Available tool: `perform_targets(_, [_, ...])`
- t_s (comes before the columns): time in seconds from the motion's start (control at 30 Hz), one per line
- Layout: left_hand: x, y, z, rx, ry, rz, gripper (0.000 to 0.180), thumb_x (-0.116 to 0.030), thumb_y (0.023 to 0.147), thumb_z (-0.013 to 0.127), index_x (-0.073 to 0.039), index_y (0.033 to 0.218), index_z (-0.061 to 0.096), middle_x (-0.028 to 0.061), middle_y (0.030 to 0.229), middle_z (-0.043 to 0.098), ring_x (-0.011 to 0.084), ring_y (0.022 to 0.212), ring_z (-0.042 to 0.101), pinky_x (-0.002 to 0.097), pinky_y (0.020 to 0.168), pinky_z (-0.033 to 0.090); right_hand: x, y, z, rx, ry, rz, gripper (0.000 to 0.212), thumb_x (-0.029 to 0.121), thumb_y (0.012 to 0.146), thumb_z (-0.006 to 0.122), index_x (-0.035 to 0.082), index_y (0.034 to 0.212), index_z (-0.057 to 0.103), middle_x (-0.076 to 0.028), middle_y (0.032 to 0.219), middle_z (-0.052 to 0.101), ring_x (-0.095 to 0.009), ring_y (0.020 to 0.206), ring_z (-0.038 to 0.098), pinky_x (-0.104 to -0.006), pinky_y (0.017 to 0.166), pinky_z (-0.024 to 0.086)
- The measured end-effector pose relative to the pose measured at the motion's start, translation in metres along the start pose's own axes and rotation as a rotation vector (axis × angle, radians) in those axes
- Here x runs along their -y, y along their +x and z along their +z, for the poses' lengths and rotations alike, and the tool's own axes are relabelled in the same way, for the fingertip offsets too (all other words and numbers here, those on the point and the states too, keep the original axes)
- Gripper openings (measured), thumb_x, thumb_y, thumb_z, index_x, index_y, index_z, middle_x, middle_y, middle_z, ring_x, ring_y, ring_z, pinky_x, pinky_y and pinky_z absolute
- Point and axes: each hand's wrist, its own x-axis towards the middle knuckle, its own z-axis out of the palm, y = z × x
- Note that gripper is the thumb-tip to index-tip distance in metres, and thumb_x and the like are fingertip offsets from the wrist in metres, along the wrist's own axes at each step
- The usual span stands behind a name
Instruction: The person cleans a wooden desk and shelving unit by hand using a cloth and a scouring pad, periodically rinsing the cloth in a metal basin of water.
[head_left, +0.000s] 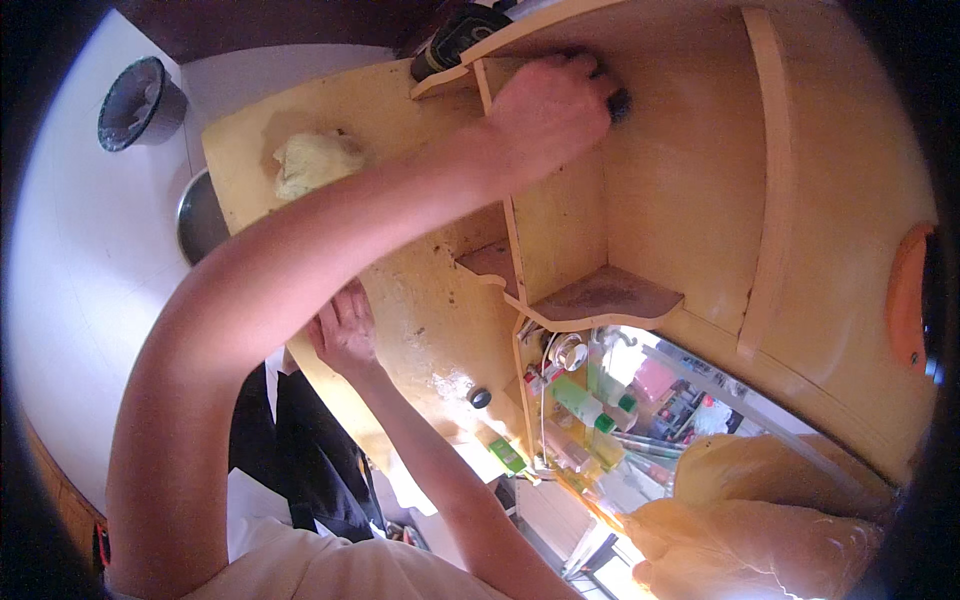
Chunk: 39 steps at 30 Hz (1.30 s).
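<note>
My left hand [555,105] reaches across to the wooden shelf unit [690,150], its fingers curled against the inner panel. A small black item [620,105] shows at the fingertips; its kind I cannot make out. Below the left forearm, my right hand [345,325] lies flat at the edge of the wooden top [420,270], fingers stretched out. The left forearm crosses above it and hides part of the top. Beyond the forearm lies a crumpled pale cloth [315,162]. Nearer me sits a small black round piece [479,398].
Small corner shelves [605,297] jut from the unit. Bottles, including a green one [578,400], stand beside a mirror [720,390]. Yellow fabric [750,540] bulges at lower right. A dark bin [140,105] and a metal bowl [203,218] stand at left.
</note>
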Motion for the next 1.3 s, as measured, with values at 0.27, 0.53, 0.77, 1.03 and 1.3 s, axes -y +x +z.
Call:
perform_targets(0.27, [-0.08,-0.051,0.015,0.34,-0.156,0.207,0.014,-0.014,0.071,0.057,-0.009,0.076,0.069,0.004,0.092,0.06,0.0199,0.098,0.052,0.0321,0.083,0.045,-0.021,-0.011,0.013,0.223,-0.112,0.042,0.043,0.026,0.087,0.05,0.005,0.125,0.047,-0.014,0.133,0.041,-0.027,0.124,0.035,-0.0387,0.106,0.026])
perform_targets(0.53, [-0.04,-0.069,-0.039,0.507,-0.073,0.518,0.01,-0.011,0.07,0.058,-0.01,0.077,0.065,0.003,0.091,0.059,0.0196,0.098,0.05,0.0339,0.088,0.041,-0.008,-0.01,0.01,0.252,0.222,0.392,0.063,0.029,0.082,0.06,0.008,0.134,0.032,-0.013,0.137,0.034,-0.027,0.126,0.032,-0.0383,0.106,0.025])
perform_targets(0.77, [0.005,-0.012,-0.049,0.527,-0.019,0.014,0.019,-0.011,0.071,0.059,-0.006,0.089,0.062,0.01,0.102,0.058,0.026,0.098,0.054,0.0383,0.071,0.052,-0.001,-0.001,0.008,-0.025,-0.029,-0.003,0.048,0.023,0.076,0.063,0.007,0.119,0.05,-0.017,0.128,0.042,-0.037,0.118,0.039,-0.0491,0.099,0.034])
perform_targets(1.03, [0.013,-0.034,-0.04,0.251,0.035,0.222,0.012,-0.008,0.073,0.056,-0.005,0.082,0.062,0.007,0.09,0.06,0.0226,0.09,0.056,0.0349,0.073,0.053,0.002,0.003,-0.004,-0.043,-0.037,0.001,0.041,0.02,0.08,0.059,0.007,0.118,0.05,-0.015,0.127,0.045,-0.032,0.118,0.043,-0.0466,0.1,0.035])
perform_targets(1.3, [-0.025,-0.07,-0.028,0.409,-0.083,0.392,0.015,-0.011,0.074,0.054,-0.009,0.087,0.062,0.005,0.105,0.058,0.0214,0.104,0.053,0.0363,0.075,0.052,-0.004,-0.01,-0.008,-0.002,-0.069,0.084,0.034,0.019,0.08,0.059,0.007,0.111,0.056,-0.015,0.124,0.048,-0.031,0.116,0.045,-0.0441,0.099,0.036])
